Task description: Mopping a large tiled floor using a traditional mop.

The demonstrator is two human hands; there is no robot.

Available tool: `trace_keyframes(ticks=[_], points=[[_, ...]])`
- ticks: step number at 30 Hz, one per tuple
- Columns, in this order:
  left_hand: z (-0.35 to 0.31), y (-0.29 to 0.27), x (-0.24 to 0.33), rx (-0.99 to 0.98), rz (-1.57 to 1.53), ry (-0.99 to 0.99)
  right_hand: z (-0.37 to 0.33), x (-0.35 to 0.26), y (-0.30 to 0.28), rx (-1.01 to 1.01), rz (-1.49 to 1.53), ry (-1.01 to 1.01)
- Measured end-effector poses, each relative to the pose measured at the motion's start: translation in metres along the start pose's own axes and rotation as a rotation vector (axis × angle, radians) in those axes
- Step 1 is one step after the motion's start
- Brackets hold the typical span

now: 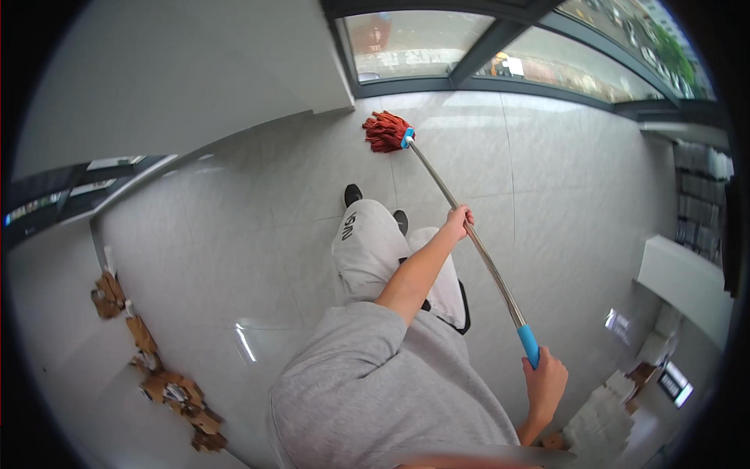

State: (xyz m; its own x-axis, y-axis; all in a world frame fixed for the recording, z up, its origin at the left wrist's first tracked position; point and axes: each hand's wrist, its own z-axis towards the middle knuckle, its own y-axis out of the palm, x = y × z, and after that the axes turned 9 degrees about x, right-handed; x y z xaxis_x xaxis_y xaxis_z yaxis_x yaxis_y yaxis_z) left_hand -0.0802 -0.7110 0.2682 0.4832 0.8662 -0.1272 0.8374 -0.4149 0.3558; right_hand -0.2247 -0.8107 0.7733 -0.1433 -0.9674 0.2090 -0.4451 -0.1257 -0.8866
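Held slantwise over a pale tiled floor (273, 195), running left to right: a mop (438, 178). At its left end, on the floor near the windows (422, 39), a head of loose red strands (386, 131), probably soft, limp and heavier if wet. Next, a small blue socket (408, 137), then a long metal pole (495, 275), stiff by the look of it, likely light, perhaps slick to damp skin. Closed around the pole partway along, the left hand (459, 223); clamped on the end of the blue grip (528, 344), the right hand (546, 381). Likely best held just so, at grip and pole together, for leverage. Underfoot, a smooth, glossy surface, possibly slippery if wet. Around the room, left to right: brown cardboard (160, 383), a white wall (172, 70), dark frames about the windows, white stacks (598, 422) and a packed shelf (699, 199).
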Motion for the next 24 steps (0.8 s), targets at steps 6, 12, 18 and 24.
trace_keyframes(ticks=[6,12,18,24], points=[[0.009,-0.020,-0.080,0.001,0.056,-0.195,-0.012,0.063,0.025,-0.037,0.041,0.036],[0.015,-0.079,-0.046,-0.030,-0.108,-0.079,0.010,0.065,0.070,-0.027,0.151,-0.112],[-0.018,-0.146,0.016,-0.088,-0.325,0.082,0.015,-0.005,0.067,-0.071,-0.002,-0.336],[-0.046,-0.289,0.126,-0.107,-0.657,0.290,-0.005,-0.156,0.086,-0.083,-0.106,-0.676]])
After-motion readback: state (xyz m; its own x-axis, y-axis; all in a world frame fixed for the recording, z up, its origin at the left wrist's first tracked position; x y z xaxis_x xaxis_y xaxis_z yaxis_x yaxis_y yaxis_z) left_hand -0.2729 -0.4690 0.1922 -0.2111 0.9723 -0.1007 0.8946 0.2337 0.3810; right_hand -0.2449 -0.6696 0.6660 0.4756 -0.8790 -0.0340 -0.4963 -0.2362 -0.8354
